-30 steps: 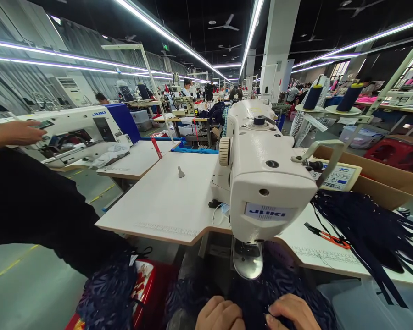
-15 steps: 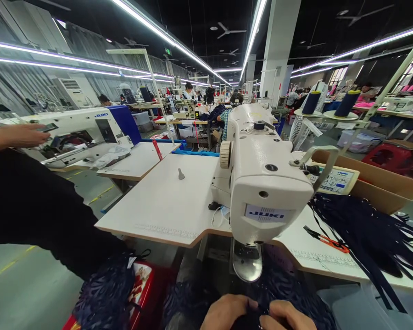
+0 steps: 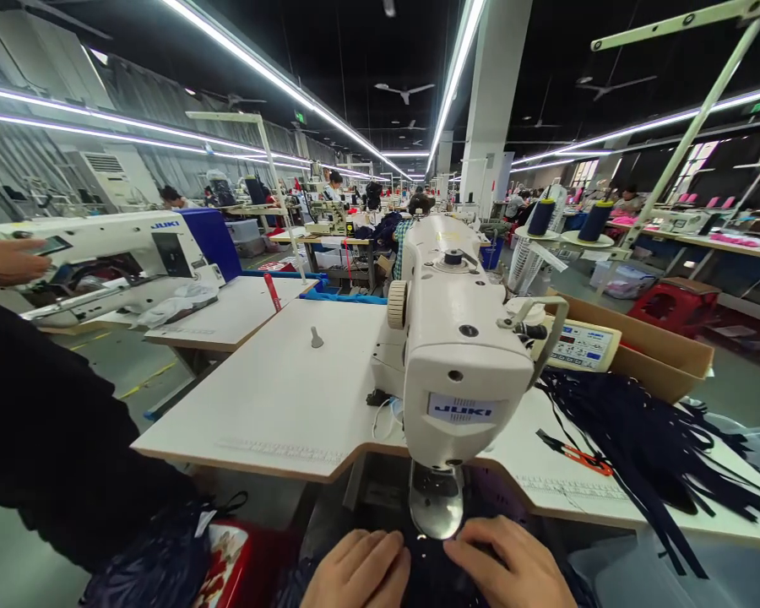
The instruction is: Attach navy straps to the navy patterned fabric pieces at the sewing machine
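Dark navy fabric [image 3: 431, 583] lies under the head of a white JUKI sewing machine [image 3: 465, 371], at the bottom of the view. My left hand [image 3: 358, 572] is on the fabric's left side, its fingers curled together over it. On the right, my right hand [image 3: 513, 561] pinches the fabric with thumb and fingers. Both hands are close to the rounded metal plate [image 3: 437, 507] below the machine head. The needle area is hidden by the machine head, and the fabric's lower part runs out of the frame.
Right of the machine lie orange-handled thread snips [image 3: 579, 454], navy strips [image 3: 639, 439] and a cardboard box [image 3: 665, 350]. A small grey metal piece [image 3: 317, 338] sits on the white table [image 3: 247, 405]. At left a person in black [image 3: 44, 439] holds a phone [image 3: 54, 246].
My hands have moved apart and up toward the metal plate, the left one leftward. The camera view has shifted, so the machine appears further left and lower.
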Demonstrator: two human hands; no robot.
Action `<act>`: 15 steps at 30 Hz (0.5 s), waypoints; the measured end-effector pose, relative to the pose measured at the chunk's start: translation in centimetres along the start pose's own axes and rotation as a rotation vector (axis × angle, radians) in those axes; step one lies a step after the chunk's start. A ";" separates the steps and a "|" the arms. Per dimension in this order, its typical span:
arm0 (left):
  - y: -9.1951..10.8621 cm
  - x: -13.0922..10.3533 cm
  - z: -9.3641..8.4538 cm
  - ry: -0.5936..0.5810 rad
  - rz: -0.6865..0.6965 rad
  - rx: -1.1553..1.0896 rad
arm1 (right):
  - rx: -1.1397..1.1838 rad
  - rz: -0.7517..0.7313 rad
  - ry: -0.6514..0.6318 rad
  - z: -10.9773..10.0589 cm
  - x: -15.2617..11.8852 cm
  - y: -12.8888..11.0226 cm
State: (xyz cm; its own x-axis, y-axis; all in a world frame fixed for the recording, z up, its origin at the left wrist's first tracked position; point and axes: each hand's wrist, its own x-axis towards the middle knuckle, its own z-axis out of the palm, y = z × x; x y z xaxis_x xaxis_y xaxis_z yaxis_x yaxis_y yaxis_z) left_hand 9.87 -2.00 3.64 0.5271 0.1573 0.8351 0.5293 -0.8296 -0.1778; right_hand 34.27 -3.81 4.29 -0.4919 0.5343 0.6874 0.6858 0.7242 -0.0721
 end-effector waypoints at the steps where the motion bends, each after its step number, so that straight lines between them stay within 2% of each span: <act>1: -0.5 0.5 0.0 0.012 0.077 0.091 | 0.013 0.014 0.022 0.0 0.3 0.5; 3: -1.0 1.6 0.4 0.017 0.145 0.190 | 0.050 0.059 0.054 0.2 0.8 1.4; 7: -0.8 3.9 1.1 -0.117 0.073 0.209 | 0.061 0.132 0.040 1.3 0.2 3.3; 10: -0.5 4.6 1.4 -0.206 0.047 0.163 | 0.071 0.240 -0.016 1.9 -1.0 5.0; 13: 0.2 3.9 2.3 -0.206 -0.012 0.155 | 0.054 0.428 -0.070 1.8 -2.8 8.3; 15: 0.9 3.1 3.1 -0.139 -0.114 0.165 | -0.022 0.581 -0.078 1.4 -4.4 11.7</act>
State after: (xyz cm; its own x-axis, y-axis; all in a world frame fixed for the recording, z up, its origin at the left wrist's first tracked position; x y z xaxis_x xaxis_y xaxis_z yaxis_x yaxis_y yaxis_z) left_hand 14.05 -0.63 4.46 0.5382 0.3270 0.7768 0.6861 -0.7053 -0.1784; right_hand 43.67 2.91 -0.59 -0.0695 0.8721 0.4843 0.8652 0.2944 -0.4060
